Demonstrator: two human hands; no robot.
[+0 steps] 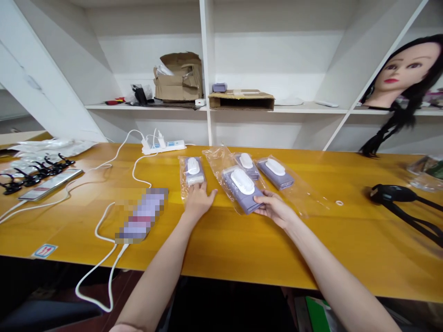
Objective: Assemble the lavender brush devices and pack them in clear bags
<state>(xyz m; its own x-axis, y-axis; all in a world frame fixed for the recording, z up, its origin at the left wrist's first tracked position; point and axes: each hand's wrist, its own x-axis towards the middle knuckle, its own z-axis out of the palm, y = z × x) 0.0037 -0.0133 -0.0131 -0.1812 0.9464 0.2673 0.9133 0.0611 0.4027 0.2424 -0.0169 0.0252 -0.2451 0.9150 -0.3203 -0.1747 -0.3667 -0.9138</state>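
My right hand [275, 208] grips the near end of a purple-grey pack [246, 201], thumb on top and fingers underneath. A white oval piece [242, 180] sits on its upper face, and clear plastic film [218, 161] lies around it. My left hand [199, 200] rests at the near end of another purple-grey pack [200, 172] in a clear bag, its thumb spread away and fingertips on the pack. Two more such packs, one behind [254, 171] and one to the right [281, 181], lie close by in clear plastic.
A phone [141, 216] with a white cable lies left of my arms. A power strip [164, 146] stands at the back. Several black clip-like items [41, 168] and another phone [51, 183] are far left. A black strapped object [394, 193] and a small white ring [339, 203] lie right.
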